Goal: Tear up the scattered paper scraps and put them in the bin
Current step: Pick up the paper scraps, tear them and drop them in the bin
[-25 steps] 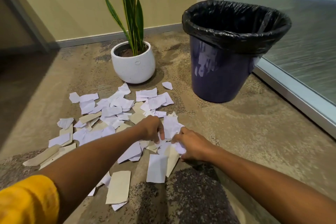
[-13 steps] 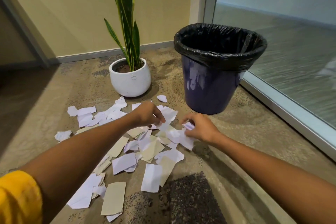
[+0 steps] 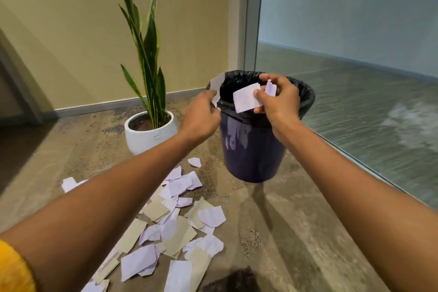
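Observation:
A dark blue bin [image 3: 251, 149] with a black liner stands on the floor at centre. Both hands are raised in front of its rim. My left hand [image 3: 201, 114] pinches a pale paper scrap [image 3: 217, 86] that sticks up by the bin's left edge. My right hand [image 3: 277, 99] grips white paper scraps [image 3: 246, 101], one hanging flat over the bin's mouth and a small piece above the fingers. Several white and beige paper scraps [image 3: 175, 223] lie scattered on the floor below my left arm.
A white pot with a tall green plant [image 3: 151, 130] stands left of the bin. A glass panel with a metal frame [image 3: 355, 102] runs along the right. A beige wall with a grey skirting lies behind. A dark patch marks the floor near the bottom edge.
Both hands lifted from the floor pile up to the bin's rim, each carrying paper. The camera view rose with them.

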{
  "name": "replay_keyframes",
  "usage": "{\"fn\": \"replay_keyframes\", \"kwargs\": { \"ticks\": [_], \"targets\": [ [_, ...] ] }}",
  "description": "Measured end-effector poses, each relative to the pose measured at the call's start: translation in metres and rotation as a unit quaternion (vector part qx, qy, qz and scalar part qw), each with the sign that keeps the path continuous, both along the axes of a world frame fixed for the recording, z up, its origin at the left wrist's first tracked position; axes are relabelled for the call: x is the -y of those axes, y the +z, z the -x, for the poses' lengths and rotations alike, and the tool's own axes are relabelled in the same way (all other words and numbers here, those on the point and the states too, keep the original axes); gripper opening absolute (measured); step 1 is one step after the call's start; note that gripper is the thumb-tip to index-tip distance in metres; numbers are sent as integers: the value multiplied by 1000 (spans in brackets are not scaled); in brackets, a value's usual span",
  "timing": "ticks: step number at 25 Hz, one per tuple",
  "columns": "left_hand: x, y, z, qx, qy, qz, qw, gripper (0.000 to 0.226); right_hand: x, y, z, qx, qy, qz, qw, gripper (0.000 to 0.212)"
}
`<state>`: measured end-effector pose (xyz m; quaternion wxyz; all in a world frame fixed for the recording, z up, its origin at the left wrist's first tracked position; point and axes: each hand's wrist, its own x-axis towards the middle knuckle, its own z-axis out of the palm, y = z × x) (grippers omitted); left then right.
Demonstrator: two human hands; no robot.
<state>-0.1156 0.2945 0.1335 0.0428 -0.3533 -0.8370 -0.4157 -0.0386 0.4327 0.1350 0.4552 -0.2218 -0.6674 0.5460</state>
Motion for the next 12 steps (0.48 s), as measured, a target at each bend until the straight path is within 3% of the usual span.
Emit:
{"fn": "replay_keyframes", "kwargs": {
  "ticks": [5, 8, 12],
  "targets": [
    [-38, 20, 6, 60, -16, 19, 998, 59, -29, 9, 21, 11, -101, 1, 995, 34],
    [-50, 16, 7, 86, -38, 35, 995, 61, -34, 0, 24, 123, -85, -97, 984, 47],
    [-54, 5, 7, 107, -51, 3, 993, 60, -32, -8, 25, 222, -22, -253, 941, 67]
  ]
}}
